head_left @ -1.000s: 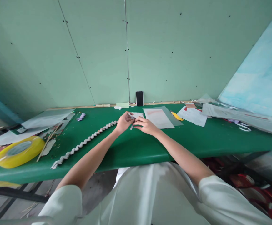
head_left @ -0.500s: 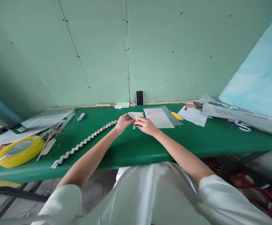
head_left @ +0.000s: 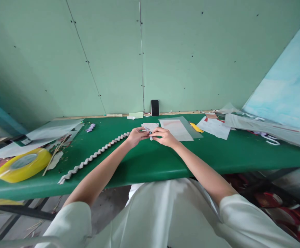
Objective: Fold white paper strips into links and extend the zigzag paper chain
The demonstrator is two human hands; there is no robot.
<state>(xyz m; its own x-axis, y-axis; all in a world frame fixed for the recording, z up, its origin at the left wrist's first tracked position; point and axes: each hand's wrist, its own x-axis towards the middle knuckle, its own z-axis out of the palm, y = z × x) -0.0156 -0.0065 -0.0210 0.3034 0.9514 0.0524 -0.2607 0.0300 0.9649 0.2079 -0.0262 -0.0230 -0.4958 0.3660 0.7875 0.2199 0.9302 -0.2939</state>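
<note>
My left hand point(head_left: 137, 136) and my right hand point(head_left: 165, 136) meet over the green tabletop, fingers pinched together. Between the fingertips is a small folded strip of whitish paper point(head_left: 151, 138), one end sticking out below; most of it is hidden by the fingers. Just behind lies a small white piece of paper point(head_left: 151, 126), partly covered by my hands. A long zigzag chain of folded paper point(head_left: 94, 156) runs from beside my left hand down toward the table's front edge. To the right of my right hand rests a pale sheet of paper point(head_left: 177, 131).
A large yellow roll of tape point(head_left: 40, 159), thin sticks point(head_left: 55, 153) and sheets lie at left. A small purple folded piece point(head_left: 90, 127) sits behind the chain. A phone point(head_left: 155, 108) leans on the wall. A yellow cutter point(head_left: 196, 127) and more papers point(head_left: 214, 126) are at right.
My fingers have shifted slightly around the paper strip, the right hand's fingers now straighter and more over it. The whole view has moved a little; other things stay put.
</note>
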